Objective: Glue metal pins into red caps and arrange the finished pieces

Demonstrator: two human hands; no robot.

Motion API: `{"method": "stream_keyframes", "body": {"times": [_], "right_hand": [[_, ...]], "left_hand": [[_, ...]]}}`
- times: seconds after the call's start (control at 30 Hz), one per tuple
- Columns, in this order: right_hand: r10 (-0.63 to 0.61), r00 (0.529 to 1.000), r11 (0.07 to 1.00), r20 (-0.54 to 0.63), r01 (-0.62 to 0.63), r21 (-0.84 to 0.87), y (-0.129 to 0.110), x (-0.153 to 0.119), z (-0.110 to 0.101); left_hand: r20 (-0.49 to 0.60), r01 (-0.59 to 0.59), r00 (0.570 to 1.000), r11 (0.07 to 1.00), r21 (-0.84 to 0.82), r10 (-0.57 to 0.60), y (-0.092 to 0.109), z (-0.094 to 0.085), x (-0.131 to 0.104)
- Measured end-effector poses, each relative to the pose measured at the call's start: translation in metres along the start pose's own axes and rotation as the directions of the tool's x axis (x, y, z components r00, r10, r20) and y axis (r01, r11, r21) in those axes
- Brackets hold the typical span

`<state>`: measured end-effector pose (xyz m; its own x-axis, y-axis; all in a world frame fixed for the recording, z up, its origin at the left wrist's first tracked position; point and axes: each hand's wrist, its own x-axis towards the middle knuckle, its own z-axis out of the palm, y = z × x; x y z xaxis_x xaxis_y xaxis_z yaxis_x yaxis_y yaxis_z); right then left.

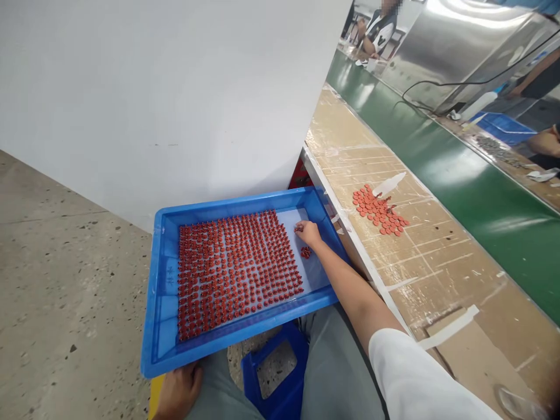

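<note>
right hand (310, 233) over blue tray (249, 325), fingers (301, 224) pinching small red part (297, 228) just right of the red rows (205, 291); left hand (180, 391) by tray's near-left corner, can't tell its grip

Tan workbench (455, 256), clustered red discs (377, 211); cardboard sheet (485, 361)

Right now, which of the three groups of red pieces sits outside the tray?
The loose spread on the tan bench; the neat rows and the small clump are both inside the blue tray.
</note>
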<state>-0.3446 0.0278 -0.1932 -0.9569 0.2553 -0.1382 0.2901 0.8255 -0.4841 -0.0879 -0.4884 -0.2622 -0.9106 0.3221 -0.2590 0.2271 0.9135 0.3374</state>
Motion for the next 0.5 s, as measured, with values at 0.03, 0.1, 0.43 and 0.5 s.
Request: {"method": "stream_keyframes", "body": {"times": [0.03,0.1,0.43,0.5], "right_hand": [[-0.007,1.000,1.000,-0.006,0.007,-0.001,0.000,0.002,0.000],[-0.018,1.000,1.000,-0.015,0.018,-0.006,-0.001,0.007,0.001],[-0.088,0.996,0.995,0.014,0.088,-0.039,-0.015,0.049,0.006],[-0.114,0.993,0.992,0.040,0.116,-0.043,-0.020,0.055,0.007]], "left_hand": [[0.003,0.001,1.000,1.000,0.016,-0.001,0.000,0.001,0.000],[0.010,0.001,1.000,0.999,0.045,-0.001,-0.001,0.002,0.000],[0.027,0.025,0.999,0.991,0.132,-0.029,-0.007,0.013,-0.002],[0.043,0.035,0.998,0.988,0.150,-0.042,-0.007,0.014,-0.002]]}}
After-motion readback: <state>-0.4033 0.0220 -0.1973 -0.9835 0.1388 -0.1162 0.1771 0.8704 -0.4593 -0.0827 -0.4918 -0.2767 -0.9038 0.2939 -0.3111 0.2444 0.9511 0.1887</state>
